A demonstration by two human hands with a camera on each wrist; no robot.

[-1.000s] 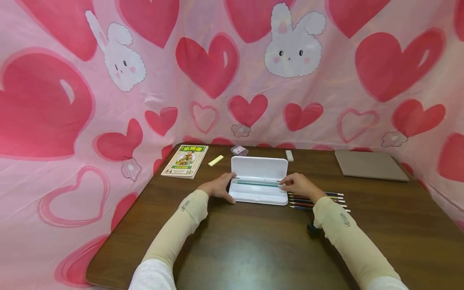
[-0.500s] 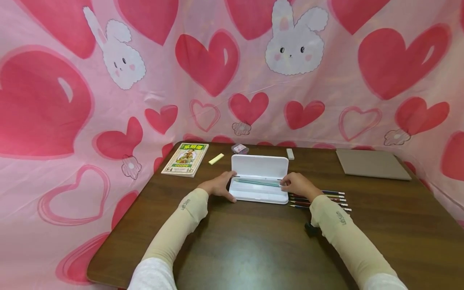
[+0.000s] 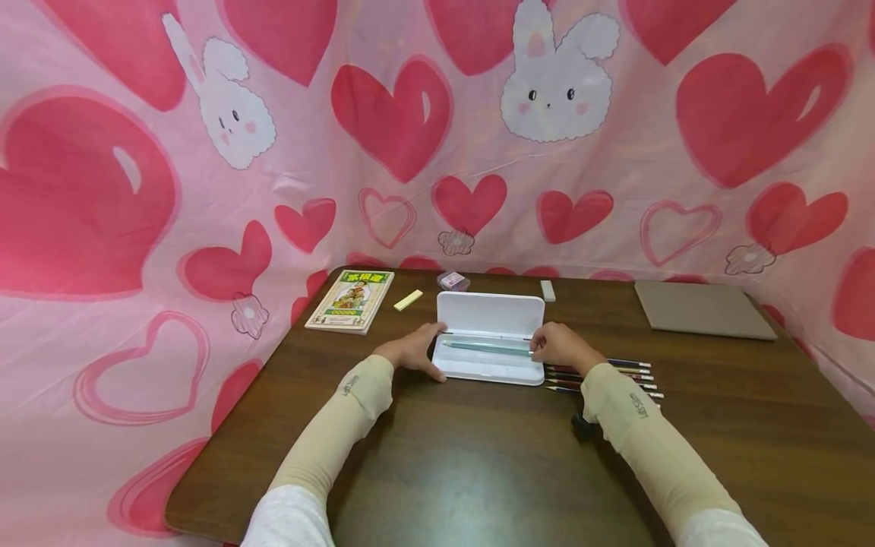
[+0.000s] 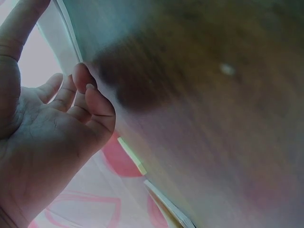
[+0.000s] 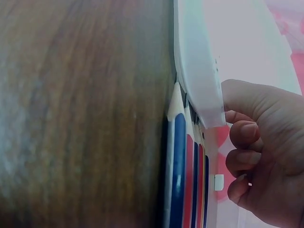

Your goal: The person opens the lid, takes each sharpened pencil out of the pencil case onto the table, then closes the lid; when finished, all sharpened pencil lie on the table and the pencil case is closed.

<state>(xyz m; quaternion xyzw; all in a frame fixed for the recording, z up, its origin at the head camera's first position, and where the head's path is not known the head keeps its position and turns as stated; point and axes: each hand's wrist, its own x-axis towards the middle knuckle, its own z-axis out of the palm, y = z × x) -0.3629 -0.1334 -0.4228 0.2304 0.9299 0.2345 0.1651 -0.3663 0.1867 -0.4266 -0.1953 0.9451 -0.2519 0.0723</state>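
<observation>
A white pencil case [image 3: 490,314] stands on the table with its lid raised. My left hand [image 3: 412,350] holds its left end, thumb at the front corner and fingers toward the back; in the left wrist view those fingertips [image 4: 84,75] are bent against the case's edge. A teal pencil [image 3: 488,349] lies lengthwise over the case's tray, slightly slanted. Its right end is between the thumb and fingers of my right hand [image 3: 566,346]. The right wrist view shows this hand [image 5: 275,142] curled at the case's end, with the pencil hidden behind the wall.
Several pencils [image 3: 632,372] lie side by side under and beyond the right wrist. Behind the case are a small clear box [image 3: 453,282], a yellow stick-shaped item [image 3: 408,300] and a white eraser-like block [image 3: 548,291]. A book [image 3: 350,301] lies back left, a grey flat slab [image 3: 704,309] back right.
The teal pencil's right end has shifted slightly toward the front with my right hand, so it slants a little more. My left hand stays on the case.
</observation>
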